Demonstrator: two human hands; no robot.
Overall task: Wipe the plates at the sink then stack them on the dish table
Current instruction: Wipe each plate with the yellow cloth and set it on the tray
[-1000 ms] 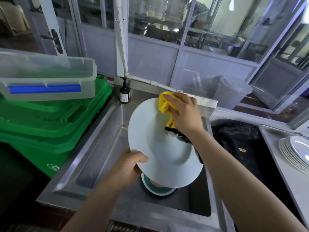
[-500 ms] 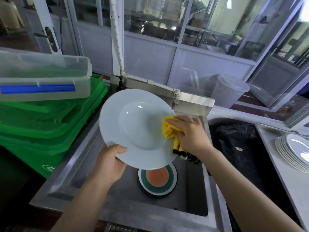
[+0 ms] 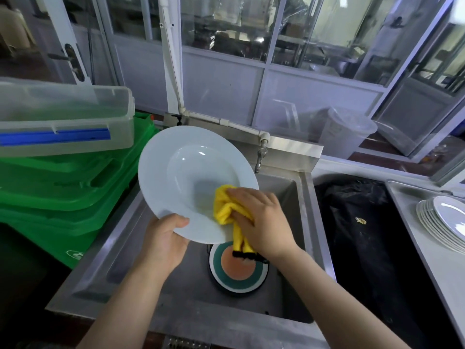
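Hiding part of the striped plate (image 3: 238,273) in the sink (image 3: 297,197), a white plate (image 3: 186,177) is gripped at 7 o'clock by the left hand (image 3: 164,244); a yellow cloth (image 3: 226,210) is pressed on it at 4 o'clock under the right hand (image 3: 261,222), fingers curled. Stacked plates (image 3: 442,222) are cut off at 3 o'clock.

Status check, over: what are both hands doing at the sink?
Left hand grips white plate by its rim, tilted over sink. Right hand presses yellow cloth on its face. Coloured plate in basin below. Nothing blocking.
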